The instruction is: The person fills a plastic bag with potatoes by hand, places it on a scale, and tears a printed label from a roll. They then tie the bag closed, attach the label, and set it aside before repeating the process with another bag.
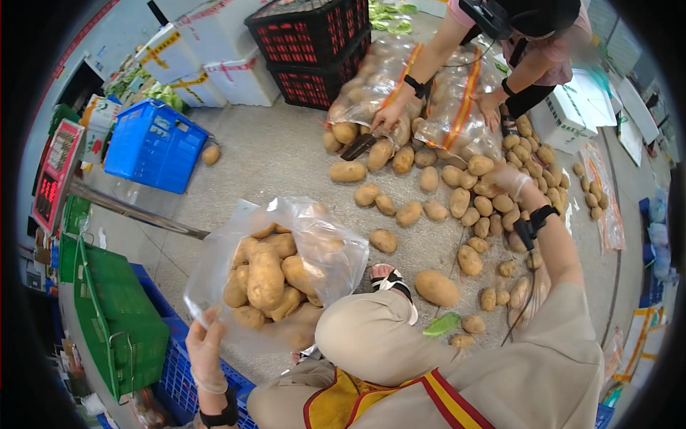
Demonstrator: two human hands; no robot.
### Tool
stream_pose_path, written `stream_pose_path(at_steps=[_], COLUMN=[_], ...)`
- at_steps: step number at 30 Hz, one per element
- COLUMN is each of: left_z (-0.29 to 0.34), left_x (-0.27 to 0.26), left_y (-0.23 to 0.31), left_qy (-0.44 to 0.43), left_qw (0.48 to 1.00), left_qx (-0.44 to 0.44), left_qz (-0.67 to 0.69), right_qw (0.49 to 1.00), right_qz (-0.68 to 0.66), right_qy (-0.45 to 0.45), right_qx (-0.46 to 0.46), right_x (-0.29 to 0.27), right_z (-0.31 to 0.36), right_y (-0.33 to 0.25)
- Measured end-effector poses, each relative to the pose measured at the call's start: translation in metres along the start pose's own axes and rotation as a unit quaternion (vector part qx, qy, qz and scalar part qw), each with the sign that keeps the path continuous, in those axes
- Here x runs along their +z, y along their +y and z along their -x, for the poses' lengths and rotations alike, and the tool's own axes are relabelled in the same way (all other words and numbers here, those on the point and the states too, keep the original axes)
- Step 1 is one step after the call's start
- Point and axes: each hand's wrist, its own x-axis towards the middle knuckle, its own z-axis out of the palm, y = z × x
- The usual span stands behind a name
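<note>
On the floor at my left leg, a clear plastic bag (333, 247) gapes open, with several large potatoes (266, 280) inside. My left hand (206, 347), in a thin glove, pinches the bag's near left edge. Out to the right, my gloved right hand (509, 180) reaches into loose potatoes (503, 203) beside a sack, its fingers curled on one potato. Across from me a co-worker bends over two clear sacks of potatoes (457, 107). One co-worker's hand (390, 114) is by a dark object (359, 147) at a sack's mouth; the other (491, 109) presses the second sack.
A blue crate (153, 146), stacked black crates (307, 43) and white foam boxes (239, 79) stand at the back left. A scale display (53, 179) on a metal pole and a green basket (114, 322) are at left. Single potatoes and a green leaf (441, 324) lie near my feet.
</note>
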Motion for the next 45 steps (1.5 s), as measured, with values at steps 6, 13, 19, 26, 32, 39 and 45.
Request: stream_pose_path(at_steps=[6, 13, 19, 26, 32, 39, 45], left_z=[-0.009, -0.019, -0.02, -0.026, -0.027, -0.023, -0.017], left_x=[0.016, 0.025, 0.033, 0.028, 0.032, 0.027, 0.035], left_y=[0.014, 0.031, 0.046, 0.039, 0.035, 0.032, 0.035], left_qy=[0.059, 0.098, 0.155, 0.134, 0.151, 0.116, 0.129], left_qw=[0.998, 0.993, 0.979, 0.977, 0.977, 0.989, 0.99], left_qx=[-0.02, -0.071, -0.124, -0.117, -0.114, -0.075, -0.049], left_qz=[-0.01, 0.009, -0.052, -0.12, -0.102, -0.046, -0.008], right_qw=[0.942, 0.918, 0.701, 0.676, 0.692, 0.831, 0.442], right_qz=[0.309, 0.346, 0.496, 0.638, 0.589, -0.503, -0.801], right_qy=[0.095, -0.023, 0.278, 0.215, 0.236, -0.09, -0.35], right_qx=[-0.091, -0.19, -0.431, -0.299, -0.344, -0.22, -0.2], right_x=[0.029, 0.2, 0.242, 0.262, 0.243, 0.211, 0.222], right_z=[-0.029, -0.18, -0.253, -0.295, -0.294, -0.203, -0.118], right_y=[-0.031, -0.065, -0.087, -0.098, -0.083, -0.051, -0.045])
